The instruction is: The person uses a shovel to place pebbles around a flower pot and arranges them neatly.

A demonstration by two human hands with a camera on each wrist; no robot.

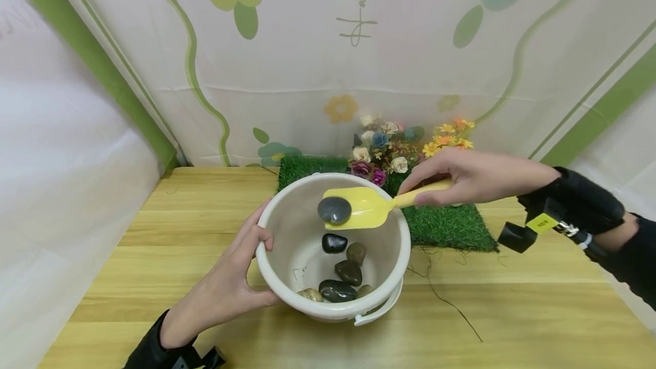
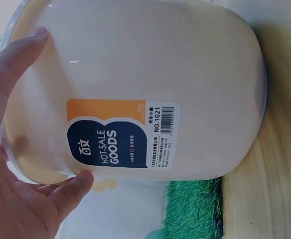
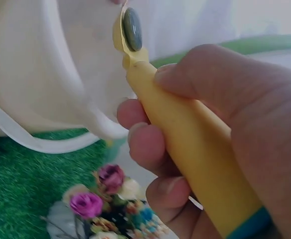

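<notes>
A white plastic bucket stands upright on the table with several dark and brown stones at its bottom. My left hand holds the bucket's left side, with fingertips over the rim; a printed label shows on the wall in the left wrist view. In my right hand is the handle of a yellow shovel, gripped with the fingers wrapped round it. Its blade is over the bucket's mouth, and one grey stone lies at the blade's tip.
Green artificial turf lies behind and right of the bucket. On it stand artificial flowers, with yellow ones beside them. The bucket's handle hangs at its front right. A printed cloth closes off the back of the wooden table.
</notes>
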